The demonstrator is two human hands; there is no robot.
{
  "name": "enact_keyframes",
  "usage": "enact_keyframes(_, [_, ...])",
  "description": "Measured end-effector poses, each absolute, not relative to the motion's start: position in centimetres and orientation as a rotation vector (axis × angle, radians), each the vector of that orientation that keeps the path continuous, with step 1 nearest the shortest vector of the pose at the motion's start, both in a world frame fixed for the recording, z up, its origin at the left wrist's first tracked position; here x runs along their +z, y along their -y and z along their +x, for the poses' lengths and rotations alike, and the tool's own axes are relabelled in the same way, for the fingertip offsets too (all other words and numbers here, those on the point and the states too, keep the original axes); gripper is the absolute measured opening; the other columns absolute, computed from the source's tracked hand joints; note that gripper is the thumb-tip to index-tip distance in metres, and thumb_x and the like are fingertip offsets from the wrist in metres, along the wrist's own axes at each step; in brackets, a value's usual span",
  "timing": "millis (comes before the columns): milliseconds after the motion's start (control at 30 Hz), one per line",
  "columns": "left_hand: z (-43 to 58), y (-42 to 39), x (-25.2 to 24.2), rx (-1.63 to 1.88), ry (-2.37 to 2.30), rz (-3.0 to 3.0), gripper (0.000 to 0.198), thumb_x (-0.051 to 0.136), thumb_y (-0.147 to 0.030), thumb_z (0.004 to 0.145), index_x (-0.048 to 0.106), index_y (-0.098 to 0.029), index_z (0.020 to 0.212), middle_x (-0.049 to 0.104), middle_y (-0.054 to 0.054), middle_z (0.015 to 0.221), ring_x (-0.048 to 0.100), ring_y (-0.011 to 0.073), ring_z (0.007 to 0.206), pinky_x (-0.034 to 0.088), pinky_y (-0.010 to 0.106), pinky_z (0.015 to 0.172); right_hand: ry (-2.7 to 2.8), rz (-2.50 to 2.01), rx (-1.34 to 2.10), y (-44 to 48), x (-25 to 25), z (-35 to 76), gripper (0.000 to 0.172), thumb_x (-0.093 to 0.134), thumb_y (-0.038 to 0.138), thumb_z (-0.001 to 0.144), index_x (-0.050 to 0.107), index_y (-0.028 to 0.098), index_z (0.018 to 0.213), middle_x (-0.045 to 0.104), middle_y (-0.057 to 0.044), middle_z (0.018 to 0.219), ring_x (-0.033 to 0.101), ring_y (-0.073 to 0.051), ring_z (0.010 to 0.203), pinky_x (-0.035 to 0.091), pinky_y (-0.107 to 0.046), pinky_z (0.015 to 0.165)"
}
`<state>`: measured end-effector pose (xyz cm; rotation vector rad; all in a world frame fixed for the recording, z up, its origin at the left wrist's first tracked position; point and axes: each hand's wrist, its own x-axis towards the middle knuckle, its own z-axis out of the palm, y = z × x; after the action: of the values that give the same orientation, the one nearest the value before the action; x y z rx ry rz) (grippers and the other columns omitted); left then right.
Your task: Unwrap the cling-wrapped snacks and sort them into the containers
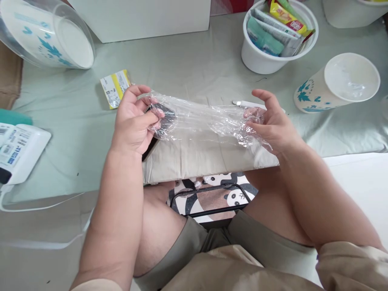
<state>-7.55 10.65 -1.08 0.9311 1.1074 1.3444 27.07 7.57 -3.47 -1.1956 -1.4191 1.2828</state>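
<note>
A sheet of clear cling film is stretched between my two hands above a beige folded cloth. My left hand is closed, pinching the film's left end around a small dark object. My right hand pinches the film's right end with thumb and lower fingers, while the index finger sticks out. A thin white object lies on the surface just behind my right hand.
A white tub of packets stands at the back right, a patterned cup lies on its side to the right. A clear-lidded container lies back left, a yellow-white packet near it, and a white labelled box sits left.
</note>
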Motion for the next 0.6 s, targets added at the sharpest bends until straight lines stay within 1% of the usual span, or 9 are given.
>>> enact_keyframes(67, [-7.3, -10.6, -0.7, 1.405, -1.128, 0.917, 0.058, 0.073, 0.006, 0.05, 0.063, -0.031, 0.093, 0.064, -0.006, 0.085, 0.055, 0.009, 0.061, 0.02, 0.025, 0.042, 1.426, -1.2, 1.283, -7.5, -3.4, 27.1, 0.073, 0.08, 0.018, 0.078, 0.051, 0.04, 0.142, 0.07, 0.004, 0.098, 0.057, -0.009, 0.058, 0.053, -0.025, 0.051])
enact_keyframes(133, [-7.1, -10.4, 0.0, 1.422, -1.147, 0.868, 0.051, 0.076, 0.002, 0.052, 0.062, -0.031, 0.089, 0.064, -0.005, 0.084, 0.053, 0.0089, 0.06, 0.02, 0.024, 0.042, 1.429, -1.199, 1.267, -7.4, -3.3, 26.8, 0.072, 0.078, 0.017, 0.078, 0.051, 0.039, 0.141, 0.069, 0.003, 0.097, 0.057, -0.008, 0.057, 0.05, -0.023, 0.048])
enact_keyframes(233, [-6.9, -10.1, 1.1, 1.319, -1.141, 0.725, 0.033, 0.083, -0.024, 0.061, 0.064, -0.032, 0.088, 0.066, 0.0, 0.085, 0.06, 0.0151, 0.065, 0.028, 0.024, 0.041, 1.378, -1.191, 1.254, -7.1, -3.1, 26.0, 0.067, 0.075, 0.014, 0.079, 0.053, 0.038, 0.138, 0.067, 0.004, 0.095, 0.054, -0.007, 0.057, 0.048, -0.02, 0.048])
enact_keyframes(300, [-7.0, -10.0, 1.3, 1.218, -1.129, 0.695, 0.036, 0.084, -0.042, 0.064, 0.066, -0.034, 0.095, 0.07, 0.004, 0.089, 0.068, 0.0217, 0.074, 0.038, 0.027, 0.043, 1.315, -1.171, 1.248, -7.0, -2.6, 25.5, 0.063, 0.074, 0.013, 0.079, 0.055, 0.039, 0.133, 0.065, 0.005, 0.091, 0.053, -0.007, 0.058, 0.049, -0.02, 0.05])
enact_keyframes(367, [-7.1, -10.0, 0.9, 1.139, -1.115, 0.743, 0.05, 0.088, -0.05, 0.064, 0.065, -0.037, 0.106, 0.074, 0.005, 0.094, 0.073, 0.0264, 0.082, 0.045, 0.028, 0.047, 1.278, -1.15, 1.216, -6.9, -2.1, 25.0, 0.059, 0.074, 0.013, 0.079, 0.056, 0.038, 0.128, 0.064, 0.005, 0.089, 0.054, -0.008, 0.063, 0.05, -0.02, 0.054])
enact_keyframes(433, [-7.2, -9.9, 0.3, 1.072, -1.085, 0.827, 0.065, 0.093, -0.045, 0.061, 0.062, -0.039, 0.117, 0.076, 0.005, 0.097, 0.074, 0.0257, 0.079, 0.046, 0.027, 0.049, 1.28, -1.128, 1.166, -6.9, -1.5, 24.7, 0.053, 0.073, 0.014, 0.079, 0.058, 0.037, 0.124, 0.063, 0.004, 0.087, 0.056, -0.011, 0.068, 0.052, -0.023, 0.058])
enact_keyframes(500, [-7.3, -9.9, -0.1, 1.031, -1.05, 0.912, 0.077, 0.097, -0.031, 0.058, 0.06, -0.041, 0.124, 0.078, 0.005, 0.099, 0.072, 0.021, 0.071, 0.045, 0.025, 0.049, 1.303, -1.117, 1.129, -6.8, -1.3, 24.7, 0.048, 0.073, 0.017, 0.081, 0.058, 0.037, 0.123, 0.062, 0.003, 0.087, 0.056, -0.012, 0.069, 0.053, -0.026, 0.061])
enact_keyframes(533, [-7.3, -9.9, -0.3, 1.031, -1.042, 0.946, 0.078, 0.098, -0.024, 0.056, 0.062, -0.041, 0.124, 0.079, 0.005, 0.099, 0.07, 0.0186, 0.068, 0.043, 0.024, 0.047, 1.311, -1.123, 1.125, -6.9, -1.3, 24.8, 0.048, 0.072, 0.018, 0.082, 0.057, 0.037, 0.124, 0.062, 0.003, 0.089, 0.056, -0.013, 0.069, 0.053, -0.027, 0.06])
enact_keyframes(600, [-7.5, -10.0, -0.6, 1.075, -1.048, 0.993, 0.066, 0.095, -0.013, 0.056, 0.07, -0.037, 0.112, 0.08, 0.004, 0.097, 0.066, 0.0164, 0.067, 0.038, 0.023, 0.045, 1.314, -1.152, 1.128, -7.0, -1.6, 25.2, 0.049, 0.072, 0.02, 0.084, 0.054, 0.038, 0.126, 0.063, 0.001, 0.094, 0.057, -0.013, 0.07, 0.049, -0.026, 0.055])
